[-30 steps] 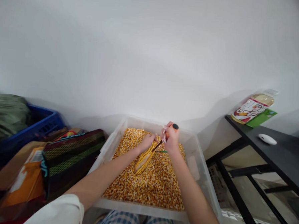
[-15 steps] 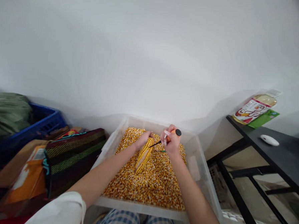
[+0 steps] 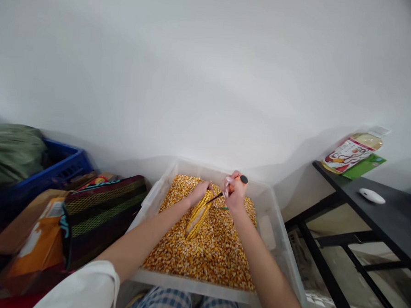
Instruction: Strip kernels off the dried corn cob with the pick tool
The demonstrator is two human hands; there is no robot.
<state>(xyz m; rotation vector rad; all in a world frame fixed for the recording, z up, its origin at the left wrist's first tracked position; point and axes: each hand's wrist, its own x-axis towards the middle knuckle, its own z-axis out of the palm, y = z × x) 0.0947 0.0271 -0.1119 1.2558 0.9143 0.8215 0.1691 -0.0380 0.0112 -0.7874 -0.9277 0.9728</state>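
Observation:
An ear of corn (image 3: 198, 220) lies tilted over loose corn kernels (image 3: 217, 251), with a pale strip along its side where kernels are gone. My left hand (image 3: 201, 191) grips its far end. In my right hand (image 3: 235, 196) is a screwdriver (image 3: 239, 182) with an orange handle and black end cap, the fingers wrapped round it. Its dark shaft points down and left, the tip touching the ear near the upper end of the bare strip. A thin green object (image 3: 223, 208) rests on the kernels below my right hand.
A translucent plastic bin (image 3: 285, 250) holds the kernels in front of my knees. To the left are a striped mesh bag (image 3: 106, 211), a cardboard box (image 3: 22, 222) and a blue crate (image 3: 65, 165). At right, a black table (image 3: 391, 214) carries a bottle (image 3: 353, 152) and a white mouse-shaped object (image 3: 372, 196).
The screwdriver and my right hand have shifted very slightly, its tip still at the ear. My left hand keeps its grip on the corn. The whole view has moved a little.

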